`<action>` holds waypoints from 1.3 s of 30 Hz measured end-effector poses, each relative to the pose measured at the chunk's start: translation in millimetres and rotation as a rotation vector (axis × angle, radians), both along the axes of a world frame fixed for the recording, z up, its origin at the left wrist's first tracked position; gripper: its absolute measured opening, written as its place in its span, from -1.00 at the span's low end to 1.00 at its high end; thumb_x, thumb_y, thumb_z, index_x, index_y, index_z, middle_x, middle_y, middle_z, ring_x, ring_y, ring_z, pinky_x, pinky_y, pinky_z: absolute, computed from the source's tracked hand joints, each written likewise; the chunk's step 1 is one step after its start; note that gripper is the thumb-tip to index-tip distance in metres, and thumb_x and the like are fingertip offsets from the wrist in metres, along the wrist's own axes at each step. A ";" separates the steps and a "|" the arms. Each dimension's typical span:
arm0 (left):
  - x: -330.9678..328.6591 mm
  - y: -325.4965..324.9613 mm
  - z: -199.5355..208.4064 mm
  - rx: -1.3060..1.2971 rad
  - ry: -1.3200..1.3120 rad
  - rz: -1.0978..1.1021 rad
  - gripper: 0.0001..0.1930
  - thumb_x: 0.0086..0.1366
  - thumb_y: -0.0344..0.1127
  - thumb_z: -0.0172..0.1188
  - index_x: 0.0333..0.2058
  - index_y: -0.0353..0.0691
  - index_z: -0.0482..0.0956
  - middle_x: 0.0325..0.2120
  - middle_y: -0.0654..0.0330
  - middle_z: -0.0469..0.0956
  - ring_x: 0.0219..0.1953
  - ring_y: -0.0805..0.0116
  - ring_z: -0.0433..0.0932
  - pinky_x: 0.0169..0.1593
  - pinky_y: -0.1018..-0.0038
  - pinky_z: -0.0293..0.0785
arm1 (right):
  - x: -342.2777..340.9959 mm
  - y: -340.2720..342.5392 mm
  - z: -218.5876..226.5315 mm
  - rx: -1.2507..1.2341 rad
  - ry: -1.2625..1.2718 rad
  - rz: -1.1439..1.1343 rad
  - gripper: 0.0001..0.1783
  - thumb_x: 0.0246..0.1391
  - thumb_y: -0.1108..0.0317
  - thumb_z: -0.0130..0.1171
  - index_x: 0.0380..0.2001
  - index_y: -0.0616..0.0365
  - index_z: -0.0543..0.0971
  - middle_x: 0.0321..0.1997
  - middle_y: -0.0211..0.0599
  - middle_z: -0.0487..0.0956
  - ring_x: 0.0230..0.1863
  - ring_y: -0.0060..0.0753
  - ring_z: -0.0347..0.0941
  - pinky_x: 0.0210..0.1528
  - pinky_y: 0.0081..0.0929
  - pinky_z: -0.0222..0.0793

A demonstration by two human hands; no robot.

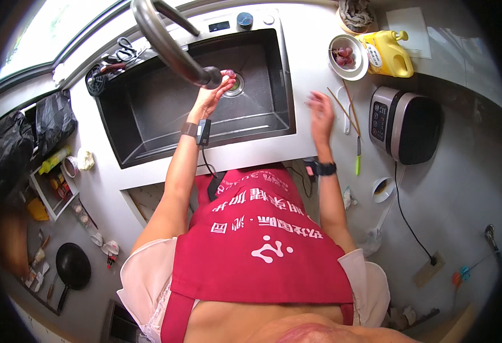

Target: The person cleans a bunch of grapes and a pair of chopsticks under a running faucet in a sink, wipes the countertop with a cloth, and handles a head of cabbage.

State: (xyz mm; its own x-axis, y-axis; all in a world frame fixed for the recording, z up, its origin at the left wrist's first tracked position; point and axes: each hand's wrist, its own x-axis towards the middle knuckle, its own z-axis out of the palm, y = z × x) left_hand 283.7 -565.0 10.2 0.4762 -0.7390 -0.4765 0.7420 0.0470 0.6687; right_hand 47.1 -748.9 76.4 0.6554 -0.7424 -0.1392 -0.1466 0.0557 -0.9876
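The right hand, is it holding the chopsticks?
No, the right hand is open above the counter, apart from the chopsticks.

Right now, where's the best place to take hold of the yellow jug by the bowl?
Take the yellow jug by the handle loop at its top right end, near the cap. It seems to lie tilted on the counter, so come from the right, away from the bowl.

Dark grey rectangular steel sink, grey metal curved faucet. Pale grey stone worktop. Small purple round fruit at left hand; more purple pieces in white round bowl. Yellow plastic jug. Red apron with white print. Silver-and-black rice cooker. Black frying pan.
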 end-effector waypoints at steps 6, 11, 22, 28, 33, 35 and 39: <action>-0.4 2.0 10.5 -0.025 -0.013 0.013 -0.70 0.31 -0.31 0.30 -0.04 -0.30 0.57 -0.19 0.21 0.61 -0.17 0.49 0.58 -0.01 0.51 0.55 | 131.9 48.6 -16.5 -0.081 -0.086 0.350 -0.57 0.11 0.44 0.26 0.09 0.10 0.56 -0.12 -0.18 0.64 -0.14 -0.39 0.60 -0.05 -0.43 0.51; 49.2 8.7 -14.8 0.268 -0.199 0.019 -0.68 0.38 -0.10 0.22 -0.16 -0.28 0.62 -0.33 0.19 0.65 -0.36 0.49 0.62 -0.24 0.56 0.61 | 136.9 55.7 -35.9 -0.129 0.014 0.255 -0.73 0.01 0.32 0.39 -0.24 0.23 0.65 -0.48 -0.21 0.65 -0.36 -0.33 0.63 -0.23 -0.36 0.52; 122.4 -18.2 -89.2 0.183 -0.092 0.365 -0.80 0.38 -0.30 0.22 -0.19 -0.34 0.56 -0.31 0.10 0.64 -0.34 0.42 0.62 -0.23 0.51 0.63 | 125.5 33.1 -55.2 -0.237 0.199 0.215 -0.51 -0.27 0.07 0.60 -0.39 0.21 0.64 -0.43 -0.22 0.67 -0.37 -0.37 0.63 -0.25 -0.38 0.51; 125.9 -25.5 -84.7 0.156 -0.095 0.321 -0.81 0.37 -0.34 0.22 -0.16 -0.35 0.56 -0.29 0.09 0.64 -0.31 0.39 0.64 -0.21 0.51 0.64 | 113.6 28.1 -45.9 -0.208 0.300 0.243 -0.61 -0.20 0.20 0.55 -0.32 0.17 0.67 -0.39 -0.30 0.71 -0.30 -0.58 0.64 -0.25 -0.47 0.50; 125.5 -24.0 -87.0 0.158 -0.078 0.315 -0.80 0.38 -0.35 0.21 -0.14 -0.37 0.54 -0.29 0.08 0.64 -0.30 0.38 0.64 -0.20 0.50 0.64 | 115.5 37.8 -47.1 -0.131 0.210 0.246 -0.65 -0.01 0.27 0.45 -0.17 0.20 0.68 -0.32 -0.36 0.72 -0.33 -0.54 0.64 -0.16 -0.52 0.54; 129.4 -22.4 -86.4 0.158 -0.050 0.310 -0.81 0.39 -0.34 0.18 -0.14 -0.37 0.54 -0.29 0.06 0.64 -0.28 0.36 0.64 -0.19 0.48 0.64 | 119.6 40.3 -44.3 -0.112 0.203 0.246 -0.65 0.01 0.26 0.43 -0.17 0.20 0.67 -0.35 -0.36 0.71 -0.36 -0.55 0.63 -0.20 -0.53 0.54; 128.2 -28.9 -81.8 0.192 0.010 0.339 -0.81 0.38 -0.35 0.18 -0.17 -0.38 0.54 -0.27 0.02 0.64 -0.27 0.31 0.64 -0.18 0.45 0.64 | 119.1 37.0 -28.4 -0.176 0.321 0.264 -0.69 0.07 0.23 0.37 -0.20 0.21 0.66 -0.42 -0.34 0.68 -0.44 -0.55 0.61 -0.30 -0.53 0.54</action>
State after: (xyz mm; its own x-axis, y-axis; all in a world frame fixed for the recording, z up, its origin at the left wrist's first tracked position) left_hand 411.9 -593.8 -71.6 0.6725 -0.4374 -0.5970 0.7127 0.1653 0.6817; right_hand 166.1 -711.9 48.0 0.7698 -0.5861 -0.2529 -0.4335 -0.1892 -0.8811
